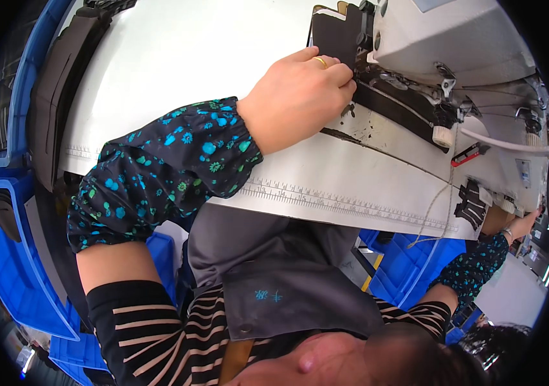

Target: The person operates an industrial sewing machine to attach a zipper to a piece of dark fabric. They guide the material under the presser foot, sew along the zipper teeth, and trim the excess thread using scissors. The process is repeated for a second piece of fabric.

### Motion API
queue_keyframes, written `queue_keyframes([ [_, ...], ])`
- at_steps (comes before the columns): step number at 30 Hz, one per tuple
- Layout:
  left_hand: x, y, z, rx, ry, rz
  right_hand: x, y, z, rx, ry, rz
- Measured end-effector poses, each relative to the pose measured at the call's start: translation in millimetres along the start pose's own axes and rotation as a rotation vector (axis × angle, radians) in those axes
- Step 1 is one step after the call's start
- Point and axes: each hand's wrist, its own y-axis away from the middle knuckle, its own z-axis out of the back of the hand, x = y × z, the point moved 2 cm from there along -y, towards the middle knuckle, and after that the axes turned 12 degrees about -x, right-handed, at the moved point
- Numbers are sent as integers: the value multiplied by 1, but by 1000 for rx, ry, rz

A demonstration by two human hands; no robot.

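Observation:
My left hand [303, 93] lies on a dark flat piece [337, 35] beside the presser foot [366, 38] of a sewing machine [448, 42]. Its fingers are bent and pressed together over the piece's near edge; the fingertips and thumb are partly hidden. A ring sits on one finger. At the far right, my right hand [524, 225] reaches to the machine's right end. It looks small there, and what its fingers touch cannot be made out. Dark patterned sleeve covers wrap both forearms.
A white table [178, 58] with a printed ruler [326, 198] along its near edge spans the middle. Dark flat pieces [62, 83] are stacked at left by blue bins [27, 257]. A red-and-black small tool [469, 155], loose thread [438, 209] and dark strips [470, 204] lie at right.

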Motion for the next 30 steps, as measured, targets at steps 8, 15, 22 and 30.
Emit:
queue_keyframes([
  [8,0,0,-1,-16,-23,-11,3,5,1,-57,14,88],
  [15,2,0,0,-11,7,-18,2,0,-2,-41,14,120],
  [22,2,1,0,-15,19,-29,-12,5,-8,-82,-120,136],
  [30,4,3,1,-35,29,-54,-84,-50,9,-35,355,495],
])
